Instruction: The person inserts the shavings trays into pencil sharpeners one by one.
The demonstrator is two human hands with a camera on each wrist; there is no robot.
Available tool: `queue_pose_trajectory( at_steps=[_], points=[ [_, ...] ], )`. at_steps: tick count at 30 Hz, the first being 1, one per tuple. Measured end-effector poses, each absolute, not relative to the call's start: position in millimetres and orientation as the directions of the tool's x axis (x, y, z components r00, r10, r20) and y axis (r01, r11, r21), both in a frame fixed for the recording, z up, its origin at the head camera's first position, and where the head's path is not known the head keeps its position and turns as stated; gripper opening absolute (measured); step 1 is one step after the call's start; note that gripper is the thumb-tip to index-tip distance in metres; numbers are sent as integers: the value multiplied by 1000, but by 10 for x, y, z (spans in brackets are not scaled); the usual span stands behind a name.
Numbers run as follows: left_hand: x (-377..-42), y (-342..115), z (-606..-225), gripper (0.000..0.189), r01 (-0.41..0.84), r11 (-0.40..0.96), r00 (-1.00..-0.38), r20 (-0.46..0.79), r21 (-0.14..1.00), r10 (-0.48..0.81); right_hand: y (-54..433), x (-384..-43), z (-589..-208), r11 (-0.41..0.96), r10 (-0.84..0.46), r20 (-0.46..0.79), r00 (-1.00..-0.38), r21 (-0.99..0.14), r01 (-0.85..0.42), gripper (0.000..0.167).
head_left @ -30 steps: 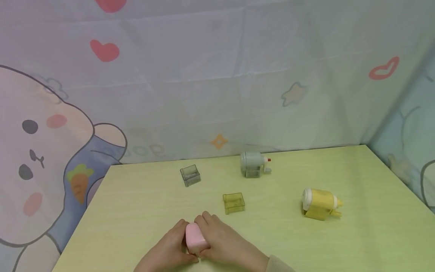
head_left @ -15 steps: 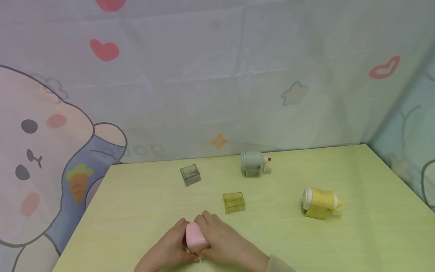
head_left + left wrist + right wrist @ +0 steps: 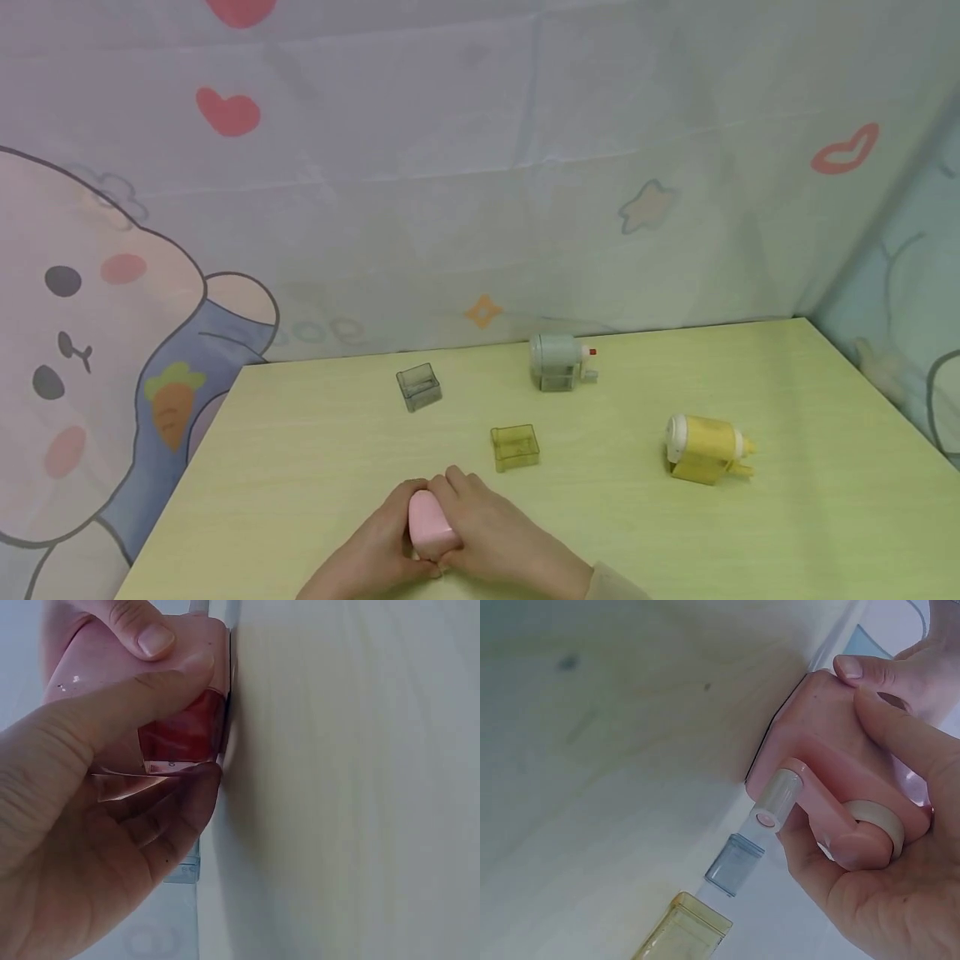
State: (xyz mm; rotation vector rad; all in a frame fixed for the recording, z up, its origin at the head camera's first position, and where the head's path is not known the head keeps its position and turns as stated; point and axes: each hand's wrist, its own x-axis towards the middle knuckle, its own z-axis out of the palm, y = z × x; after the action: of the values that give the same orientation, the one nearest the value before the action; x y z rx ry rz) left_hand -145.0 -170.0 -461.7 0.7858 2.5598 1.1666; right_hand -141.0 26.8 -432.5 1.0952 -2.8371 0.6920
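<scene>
Both hands hold a pink crank pencil sharpener (image 3: pixel 430 523) low over the front of the table. My left hand (image 3: pixel 371 546) grips one end, its thumb along the pink body and its fingertips at the dark red see-through drawer (image 3: pixel 184 733), which sits in the body. From the other end my right hand (image 3: pixel 498 533) grips the body. There the right wrist view shows the pink crank arm (image 3: pixel 821 799) with its whitish knob (image 3: pixel 778 799). The palms and fingers cover much of the sharpener's sides.
A smoky grey drawer (image 3: pixel 420 387) and a yellow see-through drawer (image 3: pixel 515 447) lie apart on the table (image 3: pixel 300 450). A grey-green crank sharpener (image 3: pixel 555 358) stands at the back, a yellow one (image 3: pixel 708 446) to the right. A printed cloth (image 3: pixel 420 167) hangs behind the table.
My left index finger has shifted up and right over the sharpener's far edge, toward my right hand. The sharpener and my right hand stay almost still.
</scene>
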Motion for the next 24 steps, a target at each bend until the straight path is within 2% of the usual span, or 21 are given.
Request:
queue_pose_trajectory(
  at_steps=[4, 7, 14, 24],
  points=[
    [-1445, -1706, -4589, 86, 361, 520, -829, 11, 774, 560, 260, -1406, -4317, 662, -630, 181, -756, -385, -643, 64],
    [-1436, -1686, -4563, 88, 382, 571, -841, 18, 727, 540, 263, -1404, -4321, 678, -624, 186, -759, -353, -645, 65],
    [-1429, -1619, -4522, 94, 439, 667, -858, 62, 602, 509, 297, -1382, -4338, 716, -597, 215, -773, -291, -635, 81],
    [-1367, -1553, -4429, 98, 521, 669, -839, 177, 529, 514, 454, -1345, -4246, 729, -562, 240, -791, -308, -611, 80]
  ],
)
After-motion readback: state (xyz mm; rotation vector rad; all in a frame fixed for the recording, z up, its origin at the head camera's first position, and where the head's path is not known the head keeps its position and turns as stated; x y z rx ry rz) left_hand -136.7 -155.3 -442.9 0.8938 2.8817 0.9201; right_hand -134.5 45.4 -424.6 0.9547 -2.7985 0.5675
